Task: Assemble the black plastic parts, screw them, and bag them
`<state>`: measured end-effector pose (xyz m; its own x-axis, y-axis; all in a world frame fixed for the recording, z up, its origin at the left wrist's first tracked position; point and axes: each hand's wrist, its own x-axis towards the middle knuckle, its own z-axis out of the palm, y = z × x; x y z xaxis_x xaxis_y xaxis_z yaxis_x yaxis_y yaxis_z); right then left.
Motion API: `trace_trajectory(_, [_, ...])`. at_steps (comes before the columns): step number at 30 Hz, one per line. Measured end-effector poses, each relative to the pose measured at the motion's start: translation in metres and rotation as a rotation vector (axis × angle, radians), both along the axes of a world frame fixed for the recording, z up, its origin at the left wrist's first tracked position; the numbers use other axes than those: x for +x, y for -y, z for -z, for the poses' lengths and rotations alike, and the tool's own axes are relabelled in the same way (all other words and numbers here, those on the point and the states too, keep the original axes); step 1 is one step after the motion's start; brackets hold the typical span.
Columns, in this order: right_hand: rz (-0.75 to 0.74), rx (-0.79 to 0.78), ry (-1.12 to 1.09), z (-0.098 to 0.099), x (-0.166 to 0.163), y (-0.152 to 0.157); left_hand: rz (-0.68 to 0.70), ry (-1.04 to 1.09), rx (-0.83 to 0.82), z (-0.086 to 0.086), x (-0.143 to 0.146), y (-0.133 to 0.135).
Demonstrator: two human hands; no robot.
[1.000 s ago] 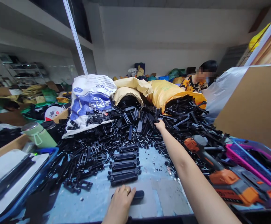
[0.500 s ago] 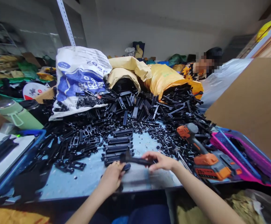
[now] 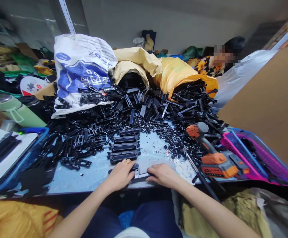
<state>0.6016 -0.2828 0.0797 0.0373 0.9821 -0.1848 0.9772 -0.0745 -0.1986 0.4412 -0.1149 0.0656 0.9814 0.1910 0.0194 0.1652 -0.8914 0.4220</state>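
My left hand (image 3: 120, 174) and my right hand (image 3: 162, 175) are both down at the near edge of the blue table (image 3: 94, 175), closed on one long black plastic part (image 3: 137, 170) that lies between them. Only a short middle stretch of that part shows between the knuckles. Just beyond my hands, a row of several assembled black bars (image 3: 124, 145) lies side by side. Farther back spreads a large heap of loose black plastic parts (image 3: 144, 112).
An orange cordless drill (image 3: 212, 155) lies to the right, beside a pink and blue basket (image 3: 255, 158). A white and blue sack (image 3: 81, 71) and yellow sacks (image 3: 176, 77) spill parts at the back. A green flask (image 3: 15, 110) and blue tray (image 3: 27, 155) sit left. Another person (image 3: 220, 61) is behind the heap.
My right hand came back from the far heap with a long black part and brought it down beside my left hand; both hands now press it at the table's near edge.
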Motion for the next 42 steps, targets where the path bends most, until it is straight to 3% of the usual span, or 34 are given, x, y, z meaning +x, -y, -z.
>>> trace_trajectory(9, [0.024, 0.142, 0.238, -0.018, -0.019, 0.003, -0.086, 0.075, -0.028, -0.003, -0.002, 0.006])
trace_trajectory(15, [-0.03, 0.176, 0.266, -0.027, -0.019, -0.004, -0.039, 0.158, -0.012, 0.004, -0.008, 0.006])
trace_trajectory(19, [-0.049, 0.172, 0.232, -0.024, -0.012, -0.003, -0.029, 0.125, -0.004, 0.004, -0.011, 0.007])
trace_trajectory(22, [-0.064, 0.161, 0.187, -0.011, -0.001, 0.005, 0.024, 0.074, 0.011, -0.007, -0.002, 0.017])
trace_trajectory(24, [-0.058, 0.174, 0.157, 0.0, 0.006, 0.014, 0.089, 0.125, 0.04, -0.017, 0.02, 0.027])
trace_trajectory(27, [-0.01, 0.216, 0.116, 0.016, 0.01, 0.028, 0.137, 0.172, 0.111, -0.026, 0.082, 0.041])
trace_trajectory(31, [0.102, 0.261, 0.044, 0.024, 0.01, 0.044, 0.205, 0.108, 0.126, -0.016, 0.172, 0.052])
trace_trajectory(34, [0.376, 0.319, 0.111, 0.025, 0.022, 0.049, 0.199, 0.124, 0.129, -0.003, 0.202, 0.058])
trace_trajectory(38, [0.725, 0.303, 0.275, 0.029, 0.048, 0.044, 0.126, 0.208, 0.136, -0.004, 0.185, 0.052])
trace_trajectory(42, [0.772, 0.236, 0.262, 0.031, 0.06, 0.036, 0.009, 0.307, 0.123, -0.026, 0.118, 0.018])
